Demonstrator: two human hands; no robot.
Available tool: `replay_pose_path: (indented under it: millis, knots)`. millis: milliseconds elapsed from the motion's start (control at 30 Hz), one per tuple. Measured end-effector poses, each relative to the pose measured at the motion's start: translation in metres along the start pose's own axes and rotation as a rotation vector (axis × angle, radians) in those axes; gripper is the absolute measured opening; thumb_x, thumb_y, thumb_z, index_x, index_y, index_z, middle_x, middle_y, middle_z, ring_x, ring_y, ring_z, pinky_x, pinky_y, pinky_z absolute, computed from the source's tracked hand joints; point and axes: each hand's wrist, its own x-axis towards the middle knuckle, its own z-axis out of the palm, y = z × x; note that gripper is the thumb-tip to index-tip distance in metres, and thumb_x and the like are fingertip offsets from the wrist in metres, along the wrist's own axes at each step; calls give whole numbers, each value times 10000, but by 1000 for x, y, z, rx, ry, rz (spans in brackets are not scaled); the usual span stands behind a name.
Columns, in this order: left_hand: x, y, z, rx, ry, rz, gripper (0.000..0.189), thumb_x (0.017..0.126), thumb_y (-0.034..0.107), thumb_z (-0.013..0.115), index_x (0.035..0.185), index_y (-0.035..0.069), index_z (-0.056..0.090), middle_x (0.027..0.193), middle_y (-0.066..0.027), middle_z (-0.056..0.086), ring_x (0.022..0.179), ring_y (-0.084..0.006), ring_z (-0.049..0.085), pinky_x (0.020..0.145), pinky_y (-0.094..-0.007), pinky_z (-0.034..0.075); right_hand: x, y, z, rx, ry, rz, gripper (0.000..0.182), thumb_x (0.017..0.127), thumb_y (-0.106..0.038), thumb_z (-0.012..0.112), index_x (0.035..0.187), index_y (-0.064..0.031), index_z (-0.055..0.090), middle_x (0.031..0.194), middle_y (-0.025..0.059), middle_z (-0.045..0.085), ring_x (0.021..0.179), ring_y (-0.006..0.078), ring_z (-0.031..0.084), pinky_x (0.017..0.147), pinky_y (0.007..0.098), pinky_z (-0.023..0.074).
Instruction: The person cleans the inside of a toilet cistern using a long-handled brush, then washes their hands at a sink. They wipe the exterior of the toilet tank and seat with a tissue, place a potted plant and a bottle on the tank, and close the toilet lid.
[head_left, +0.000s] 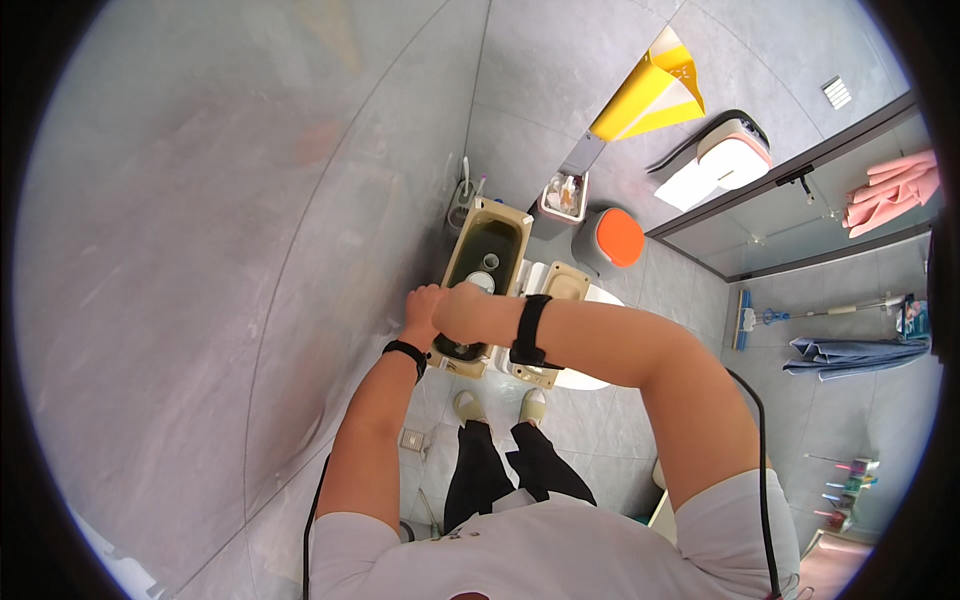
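Observation:
Both hands meet over the near half of a long tan trough (454, 262) holding dark greenish water. My left hand (425, 306) is at its left rim, with bent fingers; my right hand (459, 309) lies against it, bent at the wrist. Whether either holds something is hidden by the hands and the right forearm. Just beyond them in the trough are a round white piece (481, 282) and a short grey ring or pipe end (490, 261). A tan tray-like piece (566, 282) rests on a white toilet (604, 297) to the right, partly behind my right forearm.
Beside the trough are a grey wall and a brush holder (459, 212). Beyond stand a filled waste bin (564, 196) and a grey bin with an orange lid (619, 237). A yellow holder (652, 94) hangs on the wall. A floor drain (412, 440) lies left of the slippered feet.

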Motion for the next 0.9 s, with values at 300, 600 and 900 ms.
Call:
replay_pose_path:
  millis: [300,600,900]
  knots:
    - [-3,-5,-11,-100,-30,48,267,617,252,821,744,151,609,790,-45,616,816,-278,621,682,-417,468,51,-4,154,74,155,54,103,752,-126,669,821,-90,737,831,71,714,774,260,702,573,387,530]
    - [-5,-6,-6,-124,-17,32,381,537,283,875,759,146,598,793,-38,601,839,-275,610,691,-411,465,89,-14,201,150,206,140,112,768,-123,636,812,-102,737,842,69,710,794,257,700,566,395,531]
    - [-5,-5,-8,-140,-45,0,354,547,255,861,758,140,601,806,-45,607,837,-272,602,712,-411,452,5,29,101,347,18,100,146,762,-151,631,854,-66,705,854,131,700,856,314,686,674,429,547]
